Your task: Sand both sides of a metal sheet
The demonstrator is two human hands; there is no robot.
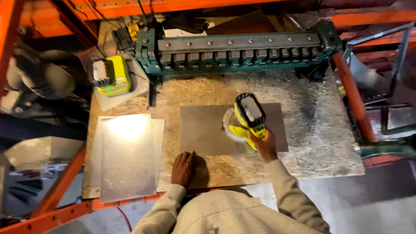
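Observation:
A dark grey metal sheet (203,130) lies flat on the chipboard bench top (312,130). My right hand (264,145) grips a yellow cordless sander (247,119) whose round pad rests on the sheet near its middle. My left hand (183,168) lies flat, fingers together, on the board at the sheet's near left corner, touching its edge.
A stack of shiny metal sheets (128,156) sits at the bench's left. A yellow battery charger (112,76) stands at the back left. A green sheet-metal brake (238,52) spans the back. Orange rack beams (353,99) frame the bench on both sides.

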